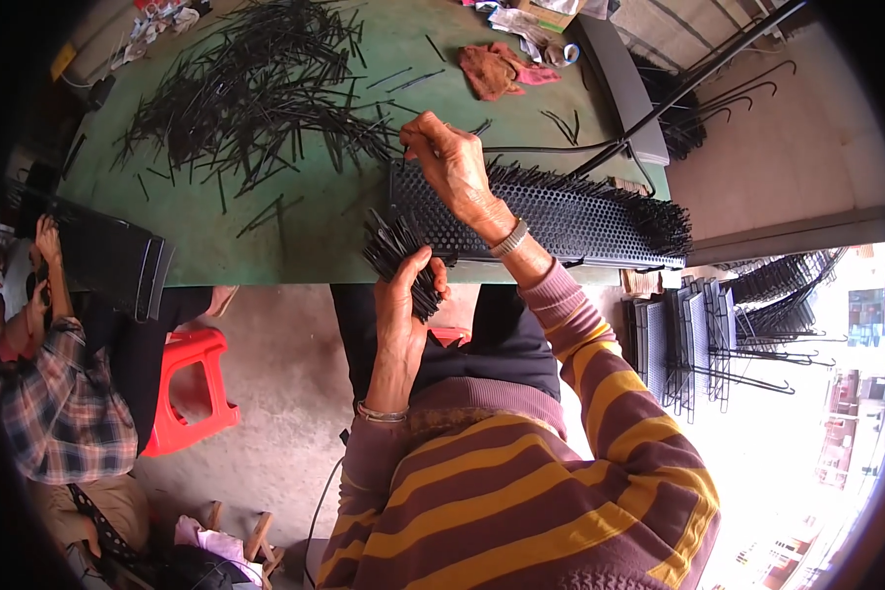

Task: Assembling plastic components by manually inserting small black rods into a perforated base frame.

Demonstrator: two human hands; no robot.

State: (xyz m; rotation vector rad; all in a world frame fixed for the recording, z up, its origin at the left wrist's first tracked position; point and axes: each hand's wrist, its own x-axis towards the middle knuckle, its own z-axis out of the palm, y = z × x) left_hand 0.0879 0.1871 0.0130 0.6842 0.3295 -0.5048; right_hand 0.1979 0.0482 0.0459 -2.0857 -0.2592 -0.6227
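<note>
My left hand [403, 295] is closed round a bundle of thin black strips [391, 248] at the table's near edge. My right hand [449, 165] reaches over the left end of a long black perforated panel [560, 218], its thumb and fingers pinched together. A short dark tip, apparently one black strip, shows at those fingertips. The panel lies along the near edge, full of small round holes. Black strips stand up in rows along its far side and crowd its right end [659, 226].
A big heap of loose black strips [256, 84] covers the far left of the green table [315, 246]. A reddish rag [501, 71] lies at the back. Black rods slant in from the right. At the left, another person [64, 393] handles a black panel [118, 261] near a red stool [192, 388].
</note>
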